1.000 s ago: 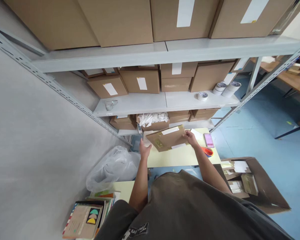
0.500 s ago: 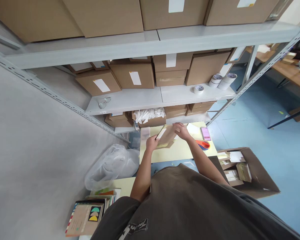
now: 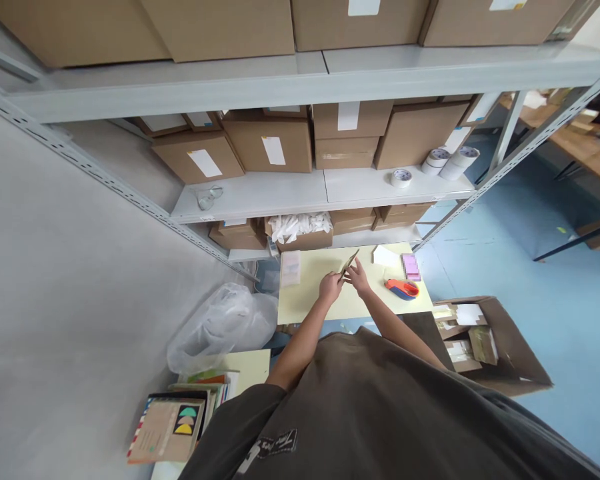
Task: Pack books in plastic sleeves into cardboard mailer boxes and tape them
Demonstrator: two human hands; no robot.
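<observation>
A flat brown cardboard packet [image 3: 351, 261] is held above the pale yellow table [image 3: 307, 303], turned so that mostly its thin edge shows. My left hand [image 3: 331, 287] is closed on its lower end. The fingers of my right hand [image 3: 359, 277] grip the packet from the right side, close to my left hand. To the right of my hands lie a red and blue tape dispenser [image 3: 401, 288], a white sheet of paper [image 3: 385, 256] and a purple stack [image 3: 411, 267] whose details are blurred out.
Grey shelving [image 3: 260, 193] with cardboard boxes rises in front. Tape rolls [image 3: 401, 177] rest on its middle shelf. A clear plastic bag [image 3: 225, 323] is at left, above a pile of envelopes [image 3: 167, 427]. An open carton [image 3: 523, 350] with packets stands at right.
The packet has turned from showing its broad face to nearly edge-on. My left hand has moved right and my right hand slightly down, bringing them close together.
</observation>
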